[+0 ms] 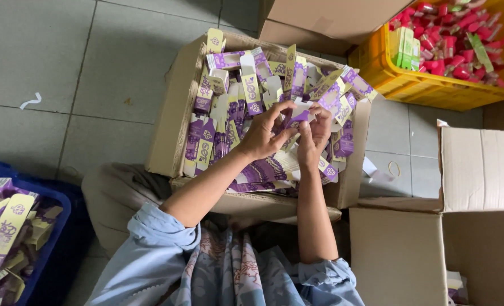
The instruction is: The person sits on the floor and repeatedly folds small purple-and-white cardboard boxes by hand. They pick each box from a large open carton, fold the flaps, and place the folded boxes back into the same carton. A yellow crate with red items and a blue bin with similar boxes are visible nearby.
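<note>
Grip: we find both hands closed on one small purple and cream carton (301, 115), fingers pinching its flaps; the carton sits between the two hands, over the middle of the open box.
Left hand (261, 135): at 9 o'clock of the carton, thumb and fingertips curled onto its left edge, forearm running down to 7 o'clock.
Right hand (314, 136): at 5 o'clock of the carton, fingers bent over its right edge, forearm dropping straight to 6 o'clock.
Cardboard box (172, 113): directly beneath the hands, heaped with flat purple and cream cartons (223, 107) lying at all angles.
Blue crate (53, 238): at 8 o'clock, well apart, holding more of the same cartons.
Yellow crate (416, 85): at 2 o'clock, holding red and pink capped items (456, 34) and a few green packs (406, 46).
Second cardboard box (479, 170): at 4 o'clock, flaps open; we cannot tell its contents.
Floor (65, 68): grey tile; a white scrap (31, 101) at 10 o'clock, a rubber band (395, 168) at 3 o'clock.
Sleeves (150, 249): pale blue, pushed to the elbows.
</note>
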